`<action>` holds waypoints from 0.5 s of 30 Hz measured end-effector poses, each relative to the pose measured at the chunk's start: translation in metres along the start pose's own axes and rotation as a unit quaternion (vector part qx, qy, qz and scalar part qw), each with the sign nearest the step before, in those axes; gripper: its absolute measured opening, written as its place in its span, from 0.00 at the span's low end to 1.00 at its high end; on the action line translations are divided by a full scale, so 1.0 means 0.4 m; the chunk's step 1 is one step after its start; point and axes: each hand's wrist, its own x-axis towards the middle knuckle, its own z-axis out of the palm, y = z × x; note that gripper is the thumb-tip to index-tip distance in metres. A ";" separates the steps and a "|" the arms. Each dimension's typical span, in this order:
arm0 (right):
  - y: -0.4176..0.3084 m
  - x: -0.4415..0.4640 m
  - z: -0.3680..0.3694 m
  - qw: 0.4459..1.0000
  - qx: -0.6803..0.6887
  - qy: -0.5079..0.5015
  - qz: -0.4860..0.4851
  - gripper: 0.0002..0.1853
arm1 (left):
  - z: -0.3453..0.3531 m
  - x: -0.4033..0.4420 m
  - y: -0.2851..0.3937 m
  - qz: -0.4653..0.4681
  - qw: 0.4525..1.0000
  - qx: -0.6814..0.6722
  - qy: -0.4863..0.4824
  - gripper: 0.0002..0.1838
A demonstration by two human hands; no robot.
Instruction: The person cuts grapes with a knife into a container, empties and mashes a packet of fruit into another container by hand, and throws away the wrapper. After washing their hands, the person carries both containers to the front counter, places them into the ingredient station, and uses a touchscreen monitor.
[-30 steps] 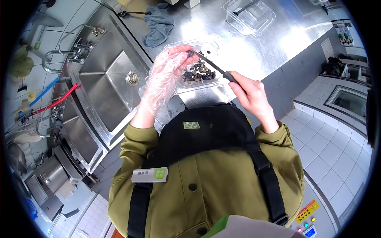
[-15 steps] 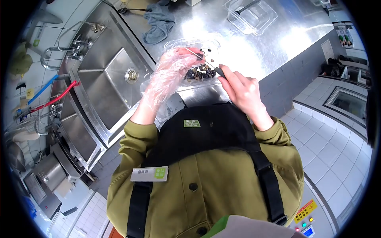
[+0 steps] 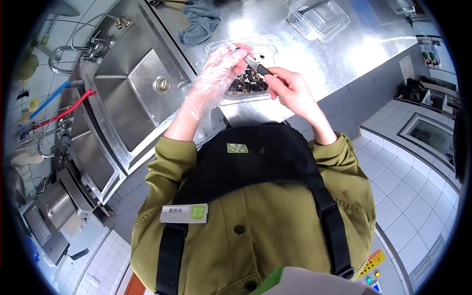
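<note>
My left hand (image 3: 222, 65), in a loose clear plastic glove, is closed at the fingertips over the left side of a clear plastic container (image 3: 273, 45). A small dark piece (image 3: 238, 47) shows at those fingertips; its kind is unclear. My right hand (image 3: 293, 91) is bare and wrapped round the black handle of a small knife (image 3: 263, 70). The knife's short blade points up and left, close to the gloved fingers. Below the blade, many small dark and brownish round pieces (image 3: 250, 82) lie heaped in the near part of the container.
A grey-blue cloth (image 3: 200, 22) lies on the steel counter (image 3: 290, 59) behind the container. Farther right stands another clear container (image 3: 324, 25) with a dark utensil across it. Left of the counter edge is a steel sink (image 3: 135, 93) with taps (image 3: 98, 42).
The left hand's fingertips have risen slightly away from the heap. The knife's handle has shifted up and left, and its blade now appears shorter and broader. My view has shifted a little.
</note>
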 end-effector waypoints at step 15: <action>0.099 -0.075 -0.095 0.853 -0.445 0.162 -0.221 0.15 | -0.038 -0.006 -0.029 0.105 0.649 0.752 0.043 0.10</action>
